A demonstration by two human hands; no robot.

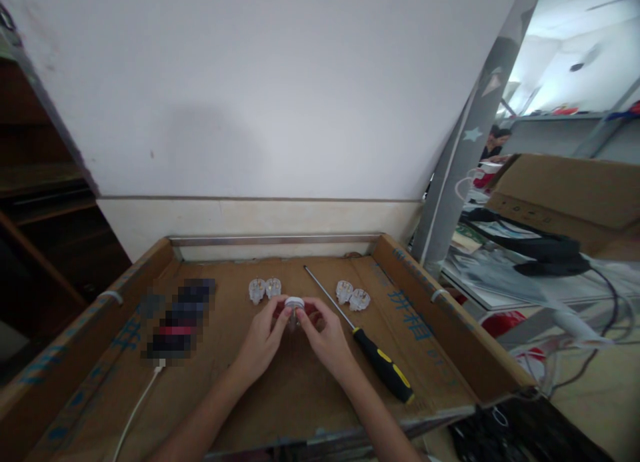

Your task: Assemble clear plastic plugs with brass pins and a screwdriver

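Note:
Between the fingertips of both hands is a small power plug (294, 303) with a white top; its lower part is mostly covered by the fingers. My left hand (267, 332) is closed on its left side, and my right hand (324, 332) grips it from the right. Beyond the left hand lie two clear plugs (257, 290) side by side, metal pins showing. Another pair of clear plugs (359, 300) rests farther right. Close to my right hand a long screwdriver (383, 365) with a black and yellow handle lies diagonally, its tip pointing away from me.
The work surface is a cardboard-lined tray (425, 335) with raised sides. At left, a blurred-out phone-like object (180, 319) has a white cable (137, 405) running toward me. A wall stands behind; a grey post (457, 135), a cluttered table and a person are at right.

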